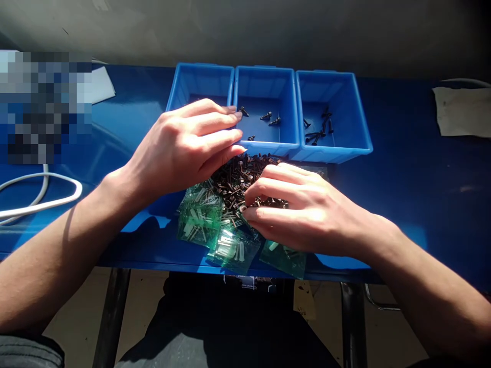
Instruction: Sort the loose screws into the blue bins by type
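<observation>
My left hand [192, 140] reaches over the front of the left bin [203, 65] and the middle bin [264, 68], palm down with its fingers stretched out. A dark screw [244, 111] shows just past its fingertips, inside the middle bin. My right hand [307, 209] is bent over a pile of dark screws [238, 179]. Its thumb and forefinger pinch a small piece that looks like a screw [242, 208], mostly hidden by the fingers. Green plastic bags [199, 220] with pale plugs and screws lie around the near side of the pile.
The right bin [333, 150] holds several dark screws. All three blue bins stand side by side on the blue table [406, 179], against a grey wall. A white cable [57, 202] loops at the left, and brown paper [462, 111] lies at the right.
</observation>
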